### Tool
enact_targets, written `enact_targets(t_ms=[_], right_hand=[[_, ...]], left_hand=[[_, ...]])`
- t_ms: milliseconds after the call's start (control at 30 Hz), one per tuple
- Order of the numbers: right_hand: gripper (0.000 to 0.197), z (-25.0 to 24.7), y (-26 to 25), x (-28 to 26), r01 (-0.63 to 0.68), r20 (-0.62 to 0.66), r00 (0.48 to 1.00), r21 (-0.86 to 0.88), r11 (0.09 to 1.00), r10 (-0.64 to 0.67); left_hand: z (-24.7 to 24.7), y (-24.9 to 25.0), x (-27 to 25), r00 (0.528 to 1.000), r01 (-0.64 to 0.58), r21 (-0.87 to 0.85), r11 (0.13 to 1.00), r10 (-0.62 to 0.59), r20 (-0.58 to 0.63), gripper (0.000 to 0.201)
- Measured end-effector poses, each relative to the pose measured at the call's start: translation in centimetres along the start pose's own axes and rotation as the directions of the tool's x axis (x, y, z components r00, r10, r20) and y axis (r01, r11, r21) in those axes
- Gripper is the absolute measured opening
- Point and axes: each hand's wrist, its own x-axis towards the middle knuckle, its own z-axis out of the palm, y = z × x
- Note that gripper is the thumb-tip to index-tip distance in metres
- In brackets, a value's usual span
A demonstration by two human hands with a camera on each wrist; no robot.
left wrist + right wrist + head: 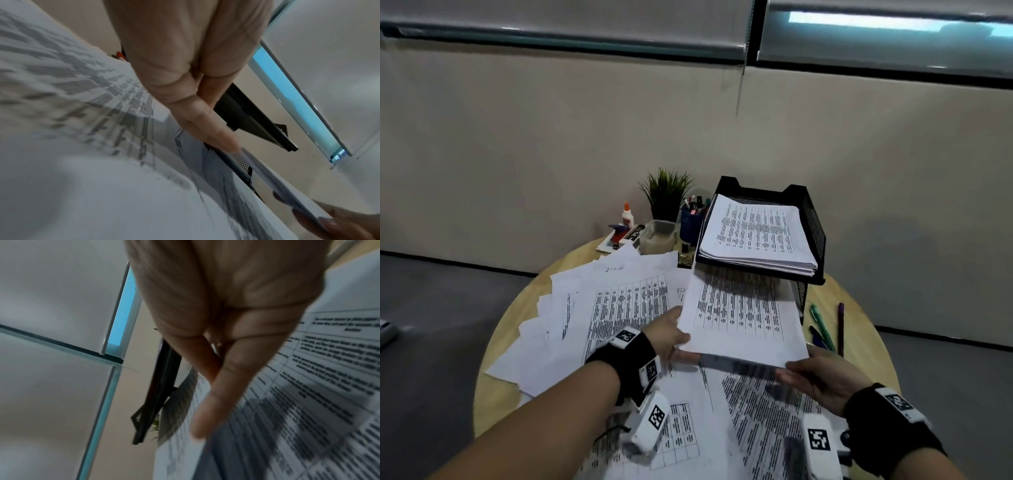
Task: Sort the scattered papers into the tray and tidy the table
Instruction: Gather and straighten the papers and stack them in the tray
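The left hand [667, 334] and right hand [822, 378] each pinch a near corner of one printed sheet [743, 317], held above the surface [500, 346]. Its far edge lies under the tray [813, 219], which holds stacked papers [756, 233].

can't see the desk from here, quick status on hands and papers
Left hand and right hand both grip one sheaf, heading under the tray. Loose papers remain. Nothing blocking.

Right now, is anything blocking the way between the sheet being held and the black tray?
Nothing visible does. Both hands hold the sheet at its near edge, its far edge reaching under the tray's upper tier, whose own pile lies above.
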Motion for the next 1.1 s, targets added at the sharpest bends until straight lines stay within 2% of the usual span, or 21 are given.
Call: enact_targets(t_ms=[67, 200, 267, 333, 500, 600, 667, 733, 767, 800, 900, 967, 1033, 1100], right_hand=[[0.034, -0.1, -0.1, 1.4, 0.057, -0.071, 0.996, 0.055, 0.997, -0.053], [0.027, -0.1, -1.1, 3.8, 0.087, -0.16, 0.985, 0.106, 0.991, -0.069], [0.026, -0.2, -1.7, 4.9, 0.093, -0.206, 0.976, 0.11, 0.99, -0.068], [0.025, -0.4, -2.1, 6.1, 0.106, -0.242, 0.967, 0.117, 0.987, -0.075], [0.007, -0.5, -3.6, 8.3, 0.194, -0.286, 0.948, 0.16, 0.968, -0.142], [0.01, -0.6, -3.8, 9.4, 0.257, -0.324, 0.925, 0.148, 0.955, -0.199], [0.011, -0.6, -3.6, 10.0, 0.278, -0.394, 0.892, 0.088, 0.957, -0.223], [0.023, -1.0, -3.5, 10.7, 0.261, -0.456, 0.86, 0.009, 0.965, -0.228], [0.03, -1.2, -3.4, 10.9, 0.242, -0.469, 0.853, -0.033, 0.97, -0.228], [0.033, -1.4, -3.4, 11.0, 0.217, -0.464, 0.855, -0.085, 0.972, -0.232], [0.034, -1.5, -3.3, 9.9, 0.116, -0.46, 0.852, -0.302, 0.946, -0.251], [0.032, -1.5, -3.0, 8.9, 0.132, -0.457, 0.839, -0.358, 0.924, -0.297], [0.029, -1.1, -2.6, 7.6, 0.123, -0.435, 0.839, -0.435, 0.892, -0.328], [0.022, -0.5, -1.8, 6.2, 0.092, -0.419, 0.843, -0.509, 0.856, -0.339]], left_hand=[[0.7, 0.9, 1.8, 0.995, -0.056, 0.061, 0.997, 0.061, -0.077, 0.051], [1.4, 1.8, 5.1, 0.995, -0.028, -0.053, 0.998, 0.022, -0.101, 0.041], [1.5, 1.8, 6.5, 0.992, -0.045, 0.01, 0.999, 0.045, -0.116, 0.035], [1.5, 1.8, 7.9, 0.976, -0.084, 0.106, 0.991, 0.103, -0.189, 0.028], [1.5, 2.2, 10.4, 0.939, -0.141, 0.125, 0.982, 0.173, -0.296, 0.019], [1.5, 2.7, 11.2, 0.923, -0.133, 0.248, 0.96, 0.211, -0.322, 0.012], [1.5, 2.8, 11.6, 0.899, -0.097, 0.386, 0.917, 0.247, -0.361, 0.012], [1.3, 2.8, 11.8, 0.872, -0.035, 0.599, 0.8, 0.317, -0.372, 0.011], [1.3, 2.9, 11.7, 0.862, -0.003, 0.67, 0.742, 0.341, -0.375, 0.013], [1.2, 2.9, 11.7, 0.859, 0.021, 0.69, 0.723, 0.34, -0.383, 0.017], [1.5, 2.4, 10.9, 0.877, 0.006, 0.61, 0.793, 0.289, -0.384, 0.018], [1.7, 2.0, 9.7, 0.898, -0.003, 0.594, 0.804, 0.263, -0.352, 0.024], [2.0, 1.3, 7.8, 0.927, -0.004, 0.632, 0.775, 0.24, -0.289, 0.037], [2.3, 0.4, 5.8, 0.949, 0.007, 0.716, 0.698, 0.222, -0.226, 0.046]])
